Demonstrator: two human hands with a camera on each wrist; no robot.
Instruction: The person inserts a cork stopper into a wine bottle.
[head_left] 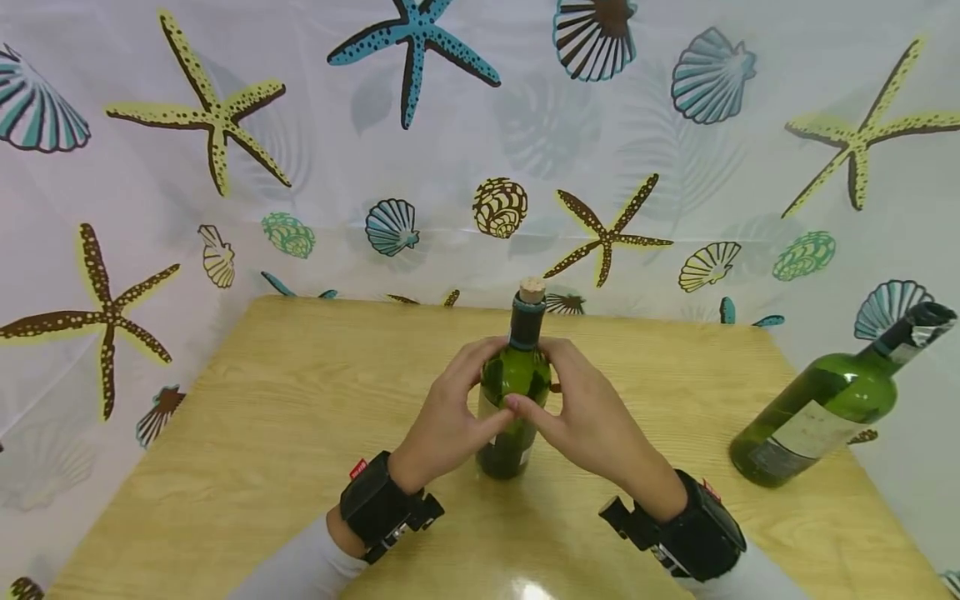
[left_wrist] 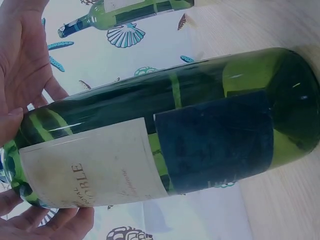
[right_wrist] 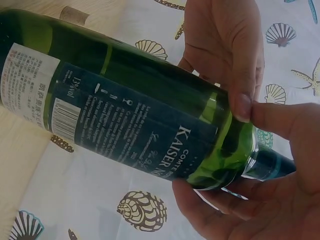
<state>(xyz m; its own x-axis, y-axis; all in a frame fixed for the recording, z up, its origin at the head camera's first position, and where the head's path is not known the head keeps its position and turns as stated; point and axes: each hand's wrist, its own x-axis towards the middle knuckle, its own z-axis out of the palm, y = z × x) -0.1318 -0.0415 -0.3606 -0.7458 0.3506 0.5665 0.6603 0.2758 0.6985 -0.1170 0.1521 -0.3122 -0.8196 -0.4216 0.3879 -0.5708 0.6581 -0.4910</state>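
A green wine bottle (head_left: pixel 506 457) stands upright on the wooden table, with a cork (head_left: pixel 532 289) sitting in its mouth. Both hands grip it round the shoulder, below the dark neck. My left hand (head_left: pixel 448 417) holds the left side and my right hand (head_left: pixel 594 412) the right side, the thumbs meeting at the front. In the left wrist view the bottle (left_wrist: pixel 215 135) shows a cream label and a dark blue one. The right wrist view shows a dark back label (right_wrist: pixel 135 122) with a barcode.
A second green wine bottle (head_left: pixel 817 417), without a cork in its mouth, stands at the table's right side. A loose cork (right_wrist: pixel 74 16) lies on the table (head_left: pixel 337 400) behind the held bottle. A cloth (head_left: pixel 450 158) printed with shells and starfish hangs behind the table.
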